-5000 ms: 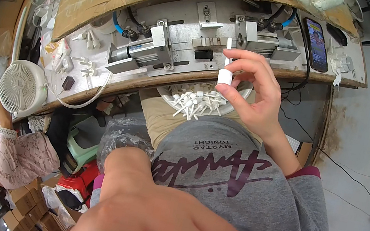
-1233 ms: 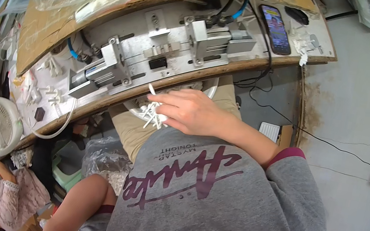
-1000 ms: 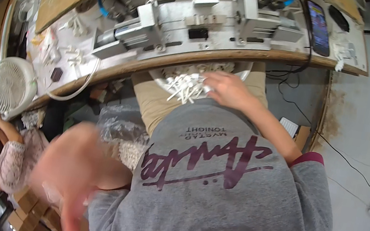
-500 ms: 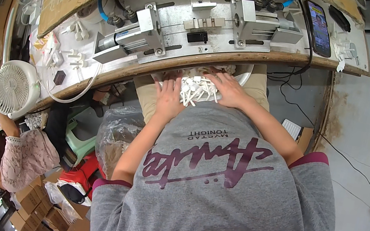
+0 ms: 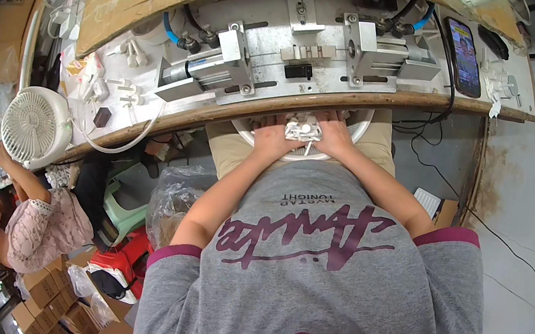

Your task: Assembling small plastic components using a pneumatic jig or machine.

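A round white basin rests on my lap, half under the bench's front edge. Inside it, small white plastic parts with stems are bunched between my hands. My left hand cups the bunch from the left, while my right hand closes in from the right. Both hold the parts between them, thumbs toward each other. The bench edge and the parts partly hide the fingertips. One stem points down toward me, over the bare near part of the basin.
A metal clamping fixture with two cylinders stands on the bench. A phone lies at its right, a white fan at the left. Loose white parts sit beside the fixture. Another person works at far left.
My hands have come closer together and moved slightly forward, gathering the spread white parts into a narrower bunch. The near part of the basin now shows. The whole view has shifted slightly.
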The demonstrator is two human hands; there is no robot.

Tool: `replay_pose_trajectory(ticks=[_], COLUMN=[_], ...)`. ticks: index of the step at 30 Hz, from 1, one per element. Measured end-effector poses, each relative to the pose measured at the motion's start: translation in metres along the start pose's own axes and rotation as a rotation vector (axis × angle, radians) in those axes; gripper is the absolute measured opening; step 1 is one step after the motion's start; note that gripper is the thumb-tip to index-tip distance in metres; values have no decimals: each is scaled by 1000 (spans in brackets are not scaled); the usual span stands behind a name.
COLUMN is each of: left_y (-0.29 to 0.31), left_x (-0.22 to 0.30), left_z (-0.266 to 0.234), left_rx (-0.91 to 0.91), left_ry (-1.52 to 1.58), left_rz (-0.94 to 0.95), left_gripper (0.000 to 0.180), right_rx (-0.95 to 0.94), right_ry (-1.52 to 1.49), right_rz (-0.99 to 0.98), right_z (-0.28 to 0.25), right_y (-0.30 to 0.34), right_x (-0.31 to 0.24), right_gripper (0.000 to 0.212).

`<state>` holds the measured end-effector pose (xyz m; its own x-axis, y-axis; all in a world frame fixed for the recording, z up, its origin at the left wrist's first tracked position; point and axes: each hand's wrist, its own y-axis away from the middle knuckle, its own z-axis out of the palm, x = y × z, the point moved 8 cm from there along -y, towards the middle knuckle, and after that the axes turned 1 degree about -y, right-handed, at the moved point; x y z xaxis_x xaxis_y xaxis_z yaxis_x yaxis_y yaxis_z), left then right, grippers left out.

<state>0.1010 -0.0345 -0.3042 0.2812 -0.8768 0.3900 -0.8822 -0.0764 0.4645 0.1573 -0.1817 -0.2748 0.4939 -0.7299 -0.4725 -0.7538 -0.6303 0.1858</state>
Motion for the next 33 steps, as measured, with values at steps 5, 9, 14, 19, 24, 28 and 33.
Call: replay_pose_trajectory(ticks=[5,9,14,19,24,28,33], left_y=[-16,-41,-27,36,89,109,123], left_x=[18,20,47,32,39,73,116], left_z=[-11,-21,-50,-63,-82,-124,-165], left_rx=[153,269,151,-56,125,97,146], left_ry=[210,401,337,103,168,172,178], left_rz=[26,233,420,95,334,451,574], left_gripper=[102,74,60,67,92,87,82], right_rx=[78,-21,203,-211,303,889,847], right_ry=[-134,-297,-26,86,-410,-124,402], right_rz=[111,153,47,-22,-616,-562,-223], right_z=[7,-6,-36,-85,-232,-361,-409], right_y=[-8,-30,-19,27,43,0,-110], right_x=[21,14,5,-46,-136,-148,-132], right_gripper=[80,76,69,60,27,14,38])
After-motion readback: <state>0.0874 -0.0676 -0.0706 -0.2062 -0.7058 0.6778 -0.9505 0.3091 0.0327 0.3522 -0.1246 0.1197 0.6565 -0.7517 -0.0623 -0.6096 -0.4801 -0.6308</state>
